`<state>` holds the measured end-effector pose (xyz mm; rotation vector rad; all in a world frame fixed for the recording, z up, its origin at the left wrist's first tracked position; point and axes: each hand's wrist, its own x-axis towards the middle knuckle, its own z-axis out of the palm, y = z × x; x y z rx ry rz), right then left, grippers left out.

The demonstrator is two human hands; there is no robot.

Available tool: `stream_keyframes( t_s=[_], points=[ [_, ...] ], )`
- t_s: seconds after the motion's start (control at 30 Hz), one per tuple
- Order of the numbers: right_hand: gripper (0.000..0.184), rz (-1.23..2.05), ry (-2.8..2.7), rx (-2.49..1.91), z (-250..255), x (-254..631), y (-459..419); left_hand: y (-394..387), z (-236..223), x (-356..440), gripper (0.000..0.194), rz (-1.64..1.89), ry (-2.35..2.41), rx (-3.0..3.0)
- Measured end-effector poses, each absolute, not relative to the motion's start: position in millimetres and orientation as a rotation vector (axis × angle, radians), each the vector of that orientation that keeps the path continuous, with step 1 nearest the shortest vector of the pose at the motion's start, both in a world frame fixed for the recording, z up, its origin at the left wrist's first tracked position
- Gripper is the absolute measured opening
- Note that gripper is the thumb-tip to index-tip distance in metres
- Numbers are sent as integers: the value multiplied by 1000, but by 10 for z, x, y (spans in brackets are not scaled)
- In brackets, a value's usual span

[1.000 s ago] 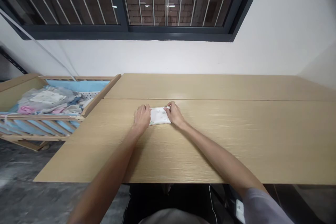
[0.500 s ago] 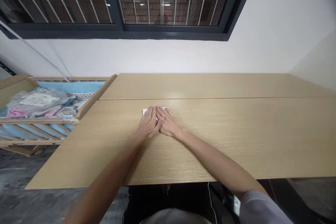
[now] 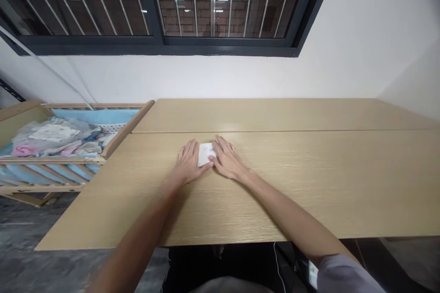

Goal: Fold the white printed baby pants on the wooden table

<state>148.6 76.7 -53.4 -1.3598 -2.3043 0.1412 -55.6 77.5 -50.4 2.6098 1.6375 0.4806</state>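
**Folded white cloth (image 3: 206, 154) between two open hands on a wooden tabletop (image 3: 275, 192)**

Left hand (image 3: 188, 163) flat and palm down, fingers spread, grip open, thumb at the cloth's near left corner; right hand (image 3: 228, 160) just as flat and open, fingertips against the cloth's right edge, nothing clasped in either grip. Cloth lying flat with faint small print on top, just short of the seam (image 3: 275, 131) between two tabletop panels. Off to the left, beyond the tabletop's edge, a wooden cot (image 3: 127, 130) with blue padding, holding a heap of pale clothes (image 3: 55, 139) with something pink among them. Grey sleeve (image 3: 343, 274) on the right arm.
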Motion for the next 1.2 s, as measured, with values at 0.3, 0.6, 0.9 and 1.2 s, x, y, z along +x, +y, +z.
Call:
stream_keyframes(
  t_s=[0.3, 0.6, 0.9, 1.2],
  points=[
    [65, 289, -2439, -1123, -526, 1673, 872, 819, -435, -681, 54, 516, 1533, 2654],
    [45, 624, -1904, -1053, -666, 1678, 1065, 735, -228, -579, 28, 738, 1662, 2547],
    [69, 1045, -1390, -1063, -577, 1623, 1138, 569, -89, -487, 53, 736, 1284, 1823],
    [60, 777, -1758, -1148, -788, 1519, 1238, 630, -255, -458, 58, 252, 1725, 2093]
  ],
)
